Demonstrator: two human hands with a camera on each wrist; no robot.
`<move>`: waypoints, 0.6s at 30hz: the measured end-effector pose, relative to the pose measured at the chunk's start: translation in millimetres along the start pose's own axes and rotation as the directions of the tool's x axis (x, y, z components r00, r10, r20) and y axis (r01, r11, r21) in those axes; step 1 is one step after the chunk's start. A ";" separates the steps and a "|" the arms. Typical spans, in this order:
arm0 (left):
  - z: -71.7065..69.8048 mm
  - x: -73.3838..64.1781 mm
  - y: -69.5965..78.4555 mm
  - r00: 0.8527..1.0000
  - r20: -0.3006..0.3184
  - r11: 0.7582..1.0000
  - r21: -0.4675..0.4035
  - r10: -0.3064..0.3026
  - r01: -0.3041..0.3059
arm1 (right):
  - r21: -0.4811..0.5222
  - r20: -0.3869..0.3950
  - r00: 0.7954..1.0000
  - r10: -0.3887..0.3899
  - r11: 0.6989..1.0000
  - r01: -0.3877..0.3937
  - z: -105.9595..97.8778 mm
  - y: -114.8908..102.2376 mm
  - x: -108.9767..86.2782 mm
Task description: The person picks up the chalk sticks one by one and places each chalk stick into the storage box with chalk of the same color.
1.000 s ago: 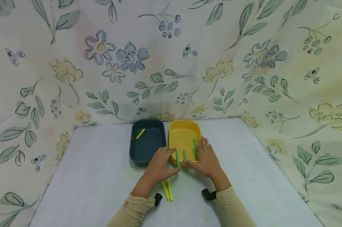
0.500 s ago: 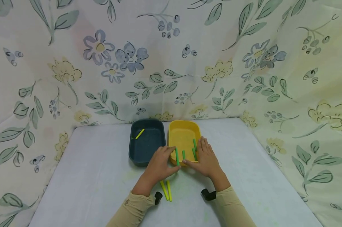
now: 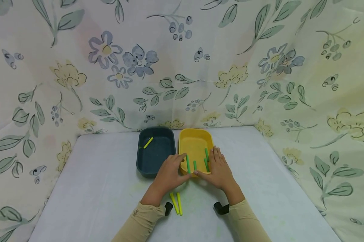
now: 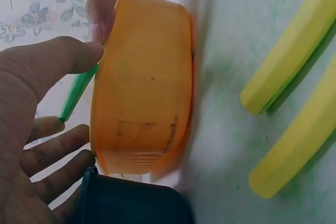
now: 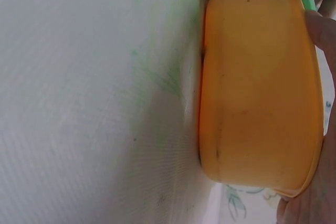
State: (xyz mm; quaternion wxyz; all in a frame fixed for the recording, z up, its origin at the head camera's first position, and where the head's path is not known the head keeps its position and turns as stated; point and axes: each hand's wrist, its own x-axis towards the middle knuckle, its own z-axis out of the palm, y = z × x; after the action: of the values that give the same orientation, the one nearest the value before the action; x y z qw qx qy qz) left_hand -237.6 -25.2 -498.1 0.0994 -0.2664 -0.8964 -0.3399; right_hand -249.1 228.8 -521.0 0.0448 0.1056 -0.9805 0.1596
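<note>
In the head view my left hand (image 3: 169,173) pinches a green chalk stick (image 3: 188,164) between thumb and index finger, over the near left corner of the yellow tray (image 3: 195,134). The left wrist view shows the stick's far end at the index fingertip, with the other fingers spread toward the dark blue tray (image 4: 136,198). My right hand (image 3: 221,169) rests against the yellow tray's right side, fingers straight, its thumb (image 5: 323,30) at the near rim. Several green chalk sticks (image 3: 195,165) lie inside that tray.
The dark blue tray stands left of the yellow one, with a yellow chalk stick (image 3: 148,142) in it. Two more yellow chalk sticks (image 3: 179,203) lie on the white table (image 3: 103,188) between my forearms. A floral cloth (image 3: 170,50) hangs behind the table.
My left hand has shifted slightly forward with the green chalk stick, further over the yellow tray. The right hand stays at the tray's side.
</note>
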 end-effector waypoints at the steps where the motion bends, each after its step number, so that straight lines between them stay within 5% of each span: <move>1: 0.2 0.4 -0.2 1.000 -0.004 1.000 0.005 0.003 -0.003 | -0.003 -0.001 1.000 -0.001 1.000 0.001 0.2 0.1 0.0; 18: -3.2 -3.2 -2.0 1.000 -0.016 1.000 0.027 0.007 -0.007 | 0.001 0.005 1.000 0.014 1.000 -0.014 -1.9 -3.2 -1.5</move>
State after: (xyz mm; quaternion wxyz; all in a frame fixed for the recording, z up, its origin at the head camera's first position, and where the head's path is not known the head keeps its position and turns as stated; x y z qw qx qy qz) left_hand -236.0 -30.0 -497.9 0.1116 -0.2653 -0.8991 -0.3298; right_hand -246.8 226.8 -518.4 0.0410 0.0994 -0.9812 0.1602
